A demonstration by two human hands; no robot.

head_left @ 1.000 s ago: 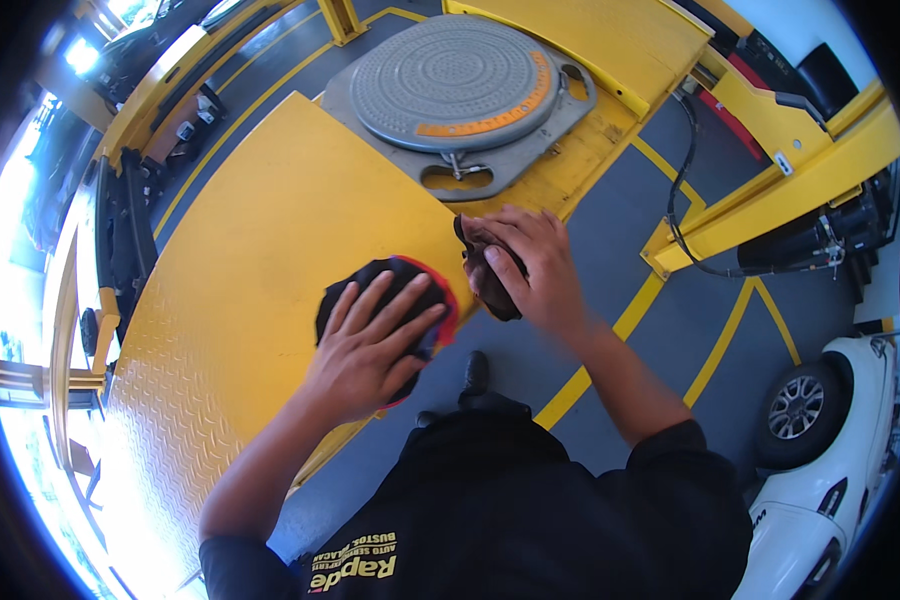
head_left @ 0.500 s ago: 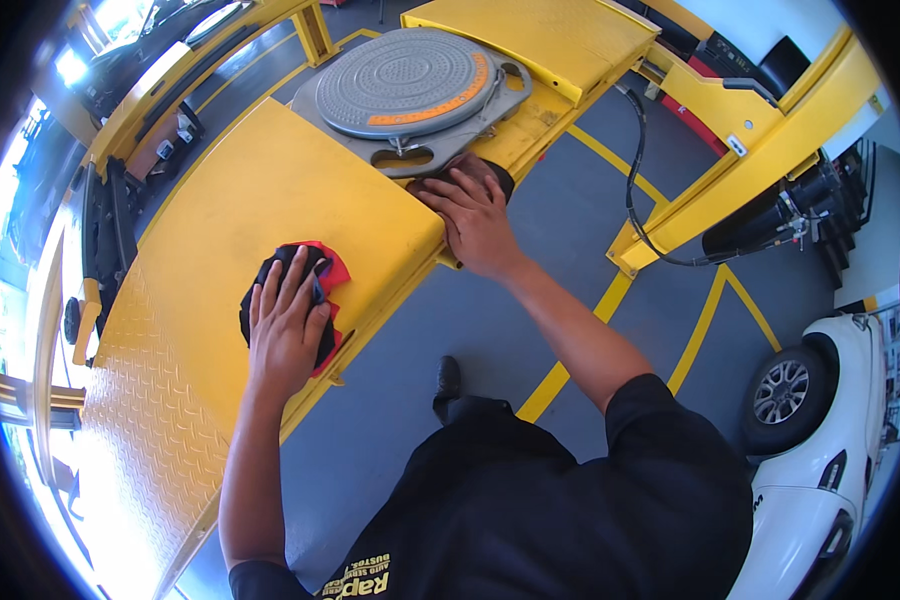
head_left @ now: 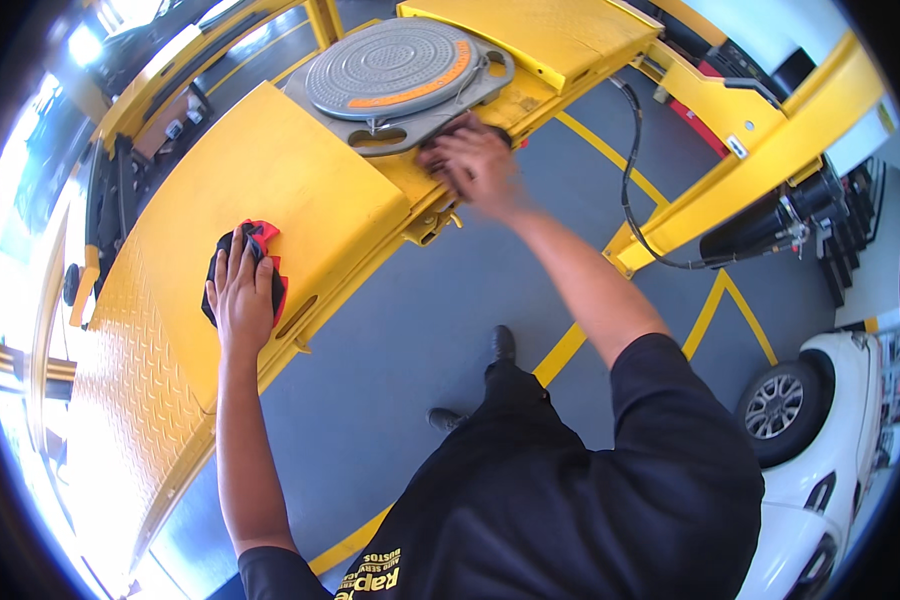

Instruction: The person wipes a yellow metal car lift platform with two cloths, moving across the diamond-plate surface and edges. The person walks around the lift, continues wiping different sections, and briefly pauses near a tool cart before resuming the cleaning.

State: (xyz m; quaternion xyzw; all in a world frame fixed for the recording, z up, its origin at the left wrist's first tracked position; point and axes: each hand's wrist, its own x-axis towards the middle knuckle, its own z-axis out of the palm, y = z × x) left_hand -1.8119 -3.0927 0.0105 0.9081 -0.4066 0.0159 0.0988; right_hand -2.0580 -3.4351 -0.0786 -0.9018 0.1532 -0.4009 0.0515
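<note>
My left hand [head_left: 242, 305] lies flat, fingers stretched out, on a crumpled black and red cloth [head_left: 261, 236]. The cloth rests on the smooth yellow lift platform [head_left: 320, 190], close to its near edge. Farther right, my right hand [head_left: 482, 172] is smeared by motion over the yellow recess beside the platform's end. Under its fingers is a dark brown and black cloth-like thing [head_left: 498, 133], mostly covered. Just beyond this hand sits a round grey turntable plate [head_left: 385, 65] with an orange arc, on a grey base with hand slots.
A yellow lift post [head_left: 760, 180] with a black hose [head_left: 630, 150] stands at the right. A white vehicle [head_left: 820, 480] is at the lower right. Diamond-patterned yellow plate [head_left: 140, 390] continues at the left. The grey floor [head_left: 400, 330] carries yellow lines.
The view has shifted, and the platform sits farther left and higher in it. My left hand stays on the black and red cloth. My right hand has moved along the recess and is blurred.
</note>
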